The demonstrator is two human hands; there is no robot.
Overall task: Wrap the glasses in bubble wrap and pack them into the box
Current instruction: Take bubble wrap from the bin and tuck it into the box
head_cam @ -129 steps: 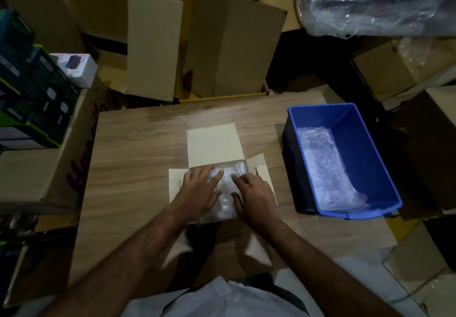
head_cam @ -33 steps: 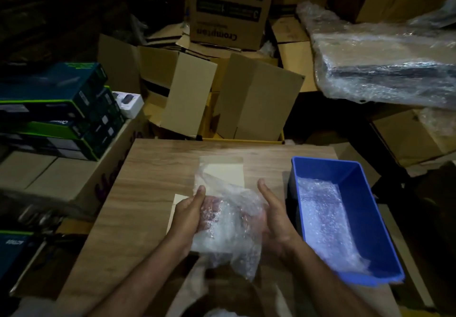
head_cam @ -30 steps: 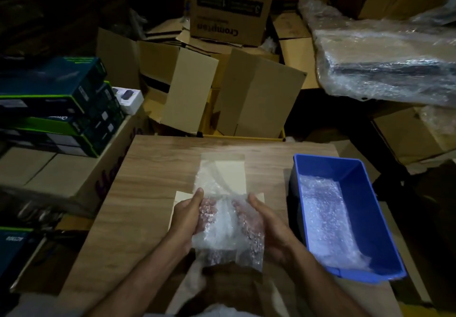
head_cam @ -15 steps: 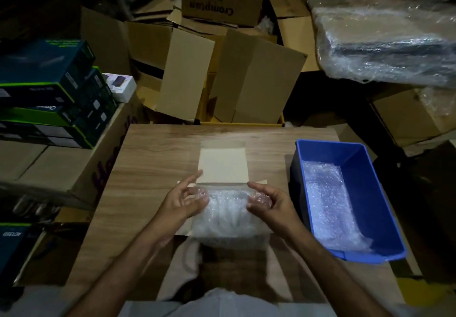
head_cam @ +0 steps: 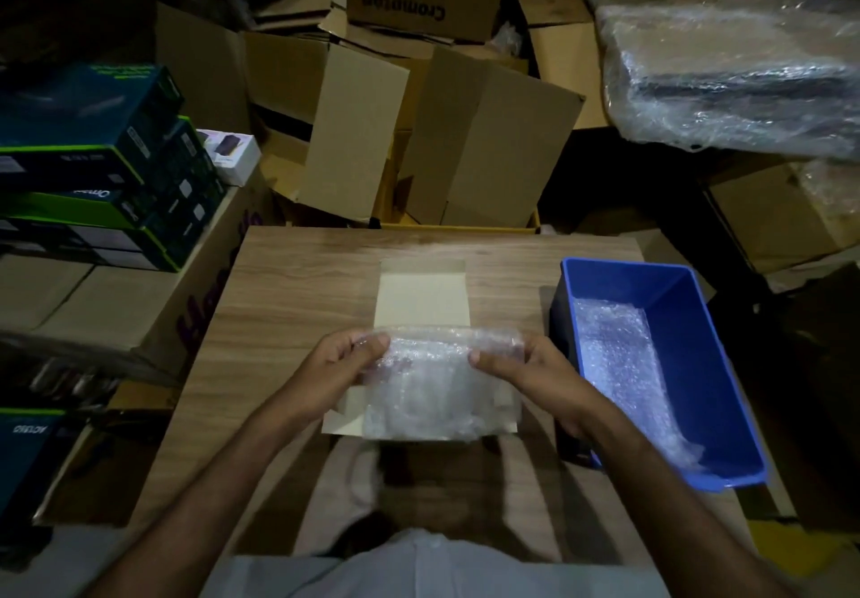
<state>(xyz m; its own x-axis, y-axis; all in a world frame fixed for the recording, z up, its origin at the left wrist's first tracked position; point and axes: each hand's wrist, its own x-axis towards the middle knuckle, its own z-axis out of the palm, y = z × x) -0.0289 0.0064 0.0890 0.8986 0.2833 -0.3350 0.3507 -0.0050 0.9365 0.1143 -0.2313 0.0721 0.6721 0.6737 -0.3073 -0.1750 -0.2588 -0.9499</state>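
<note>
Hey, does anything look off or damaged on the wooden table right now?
Nothing stands out: both hands, left and right, grip the clear bubble-wrap bundle over the open cream cardboard box.

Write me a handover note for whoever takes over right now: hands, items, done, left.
Left hand: grips the left end of the bubble-wrap bundle.
Right hand: grips the right end, thumb on top.
Bundle: held over the open cream box on the wooden table; whether it touches the box cannot be told. No glasses can be made out through the wrap.
Blue bin: at the right, with loose bubble wrap inside.
Done: a bundle looks wrapped.
Left: seat it in the box, close the flaps.
</note>
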